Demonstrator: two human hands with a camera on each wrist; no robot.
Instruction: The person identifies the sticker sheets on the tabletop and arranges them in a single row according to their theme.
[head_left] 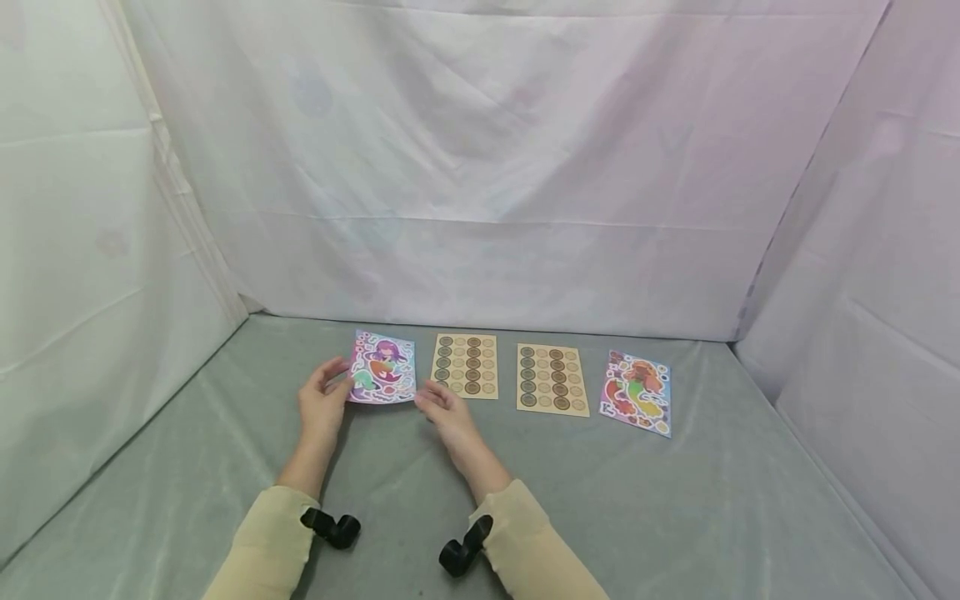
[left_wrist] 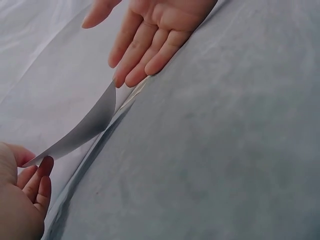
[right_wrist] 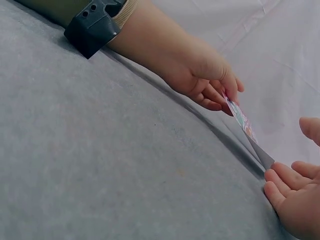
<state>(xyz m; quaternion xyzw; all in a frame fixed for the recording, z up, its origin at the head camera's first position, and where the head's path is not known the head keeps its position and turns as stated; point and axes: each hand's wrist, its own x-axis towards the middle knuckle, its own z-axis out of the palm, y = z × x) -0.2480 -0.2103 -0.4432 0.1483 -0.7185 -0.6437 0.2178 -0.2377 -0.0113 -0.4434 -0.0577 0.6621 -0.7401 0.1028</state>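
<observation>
My left hand [head_left: 324,407] pinches the left edge of a sticker sheet [head_left: 384,367] printed with a purple-haired mermaid. Lifted slightly off the cloth, the sheet bends, and its plain grey back [left_wrist: 85,129] shows in the left wrist view. At its lower right corner is my right hand [head_left: 454,423], the straight fingertips touching the sheet and the thumb standing apart, as the right wrist view of that hand [right_wrist: 297,197] also shows. Just right of the sheet lies a tan sheet of round stickers [head_left: 465,365], its lower left part behind my right fingers.
A second tan sheet of round stickers [head_left: 552,379] and another mermaid sticker sheet [head_left: 636,393] lie farther right in the row. Grey cloth [head_left: 675,517] covers the table. White curtains [head_left: 480,167] hang behind and at both sides.
</observation>
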